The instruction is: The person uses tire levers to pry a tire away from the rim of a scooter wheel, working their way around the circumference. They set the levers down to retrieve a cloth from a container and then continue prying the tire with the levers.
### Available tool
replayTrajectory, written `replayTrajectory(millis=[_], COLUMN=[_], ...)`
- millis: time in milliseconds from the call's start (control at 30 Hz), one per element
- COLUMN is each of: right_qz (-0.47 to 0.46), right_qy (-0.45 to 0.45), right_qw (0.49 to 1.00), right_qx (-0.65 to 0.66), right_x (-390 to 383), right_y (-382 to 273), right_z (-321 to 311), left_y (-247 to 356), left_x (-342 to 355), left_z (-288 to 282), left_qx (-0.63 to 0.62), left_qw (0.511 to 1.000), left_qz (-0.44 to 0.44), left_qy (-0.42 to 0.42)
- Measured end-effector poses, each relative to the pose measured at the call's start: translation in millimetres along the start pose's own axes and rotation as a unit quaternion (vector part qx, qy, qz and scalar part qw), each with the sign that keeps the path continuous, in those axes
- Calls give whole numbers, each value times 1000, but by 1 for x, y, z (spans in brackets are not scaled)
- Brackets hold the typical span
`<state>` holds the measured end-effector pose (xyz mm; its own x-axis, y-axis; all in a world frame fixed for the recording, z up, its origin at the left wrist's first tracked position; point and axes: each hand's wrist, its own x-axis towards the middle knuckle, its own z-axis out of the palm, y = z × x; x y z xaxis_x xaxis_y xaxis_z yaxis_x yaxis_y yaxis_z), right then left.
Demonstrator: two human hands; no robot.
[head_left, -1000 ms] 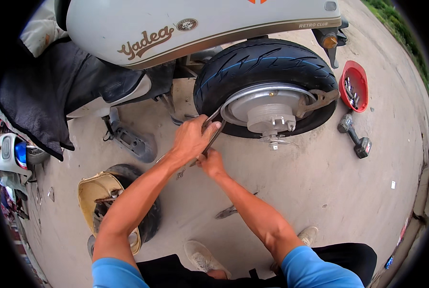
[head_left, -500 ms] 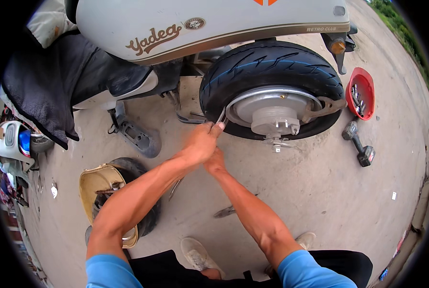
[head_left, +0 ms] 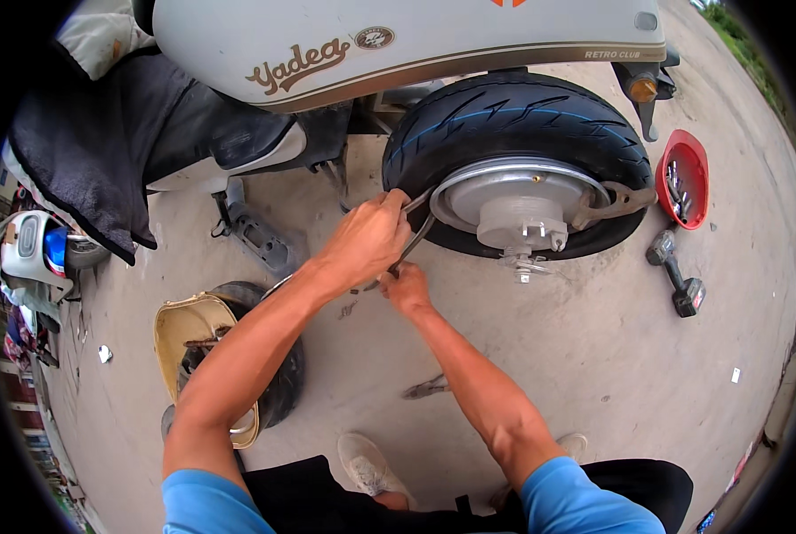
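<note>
1. I get flat, even daylight; no hard shadows on the pale grey concrete ground (head_left: 593,356).
2. Only soft shade lies beneath the black rubber scooter tyre (head_left: 513,116), just beyond the left hand (head_left: 367,240) fingers.
3. The centre is sharp, with no glare.
4. Straight edges bow outward, and the rim is black vignette.

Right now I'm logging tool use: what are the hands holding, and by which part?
Both hold metal tyre levers wedged at the wheel rim: the left hand grips one lever by its shaft, the right hand the lower end of another.
</note>
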<state>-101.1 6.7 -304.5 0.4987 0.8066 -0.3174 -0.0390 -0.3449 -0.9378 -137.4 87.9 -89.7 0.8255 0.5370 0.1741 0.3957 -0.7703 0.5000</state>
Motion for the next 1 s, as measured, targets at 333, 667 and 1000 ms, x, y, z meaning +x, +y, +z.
replayTrajectory(millis=[333,667,1000], right_qz=[2,-32,-4], right_qy=[9,8,15], right_qw=[1000,992,999], right_qx=[-1,-120,41], right_x=[4,0,7], right_y=[4,-19,13], right_z=[2,-6,6], left_y=[-15,-12,-53], left_x=[9,-9,-30], left_z=[9,49,-32], left_qx=[134,-207,5], left_qw=[990,968,984], left_qz=[35,-118,-7], left_qy=[-2,83,-178])
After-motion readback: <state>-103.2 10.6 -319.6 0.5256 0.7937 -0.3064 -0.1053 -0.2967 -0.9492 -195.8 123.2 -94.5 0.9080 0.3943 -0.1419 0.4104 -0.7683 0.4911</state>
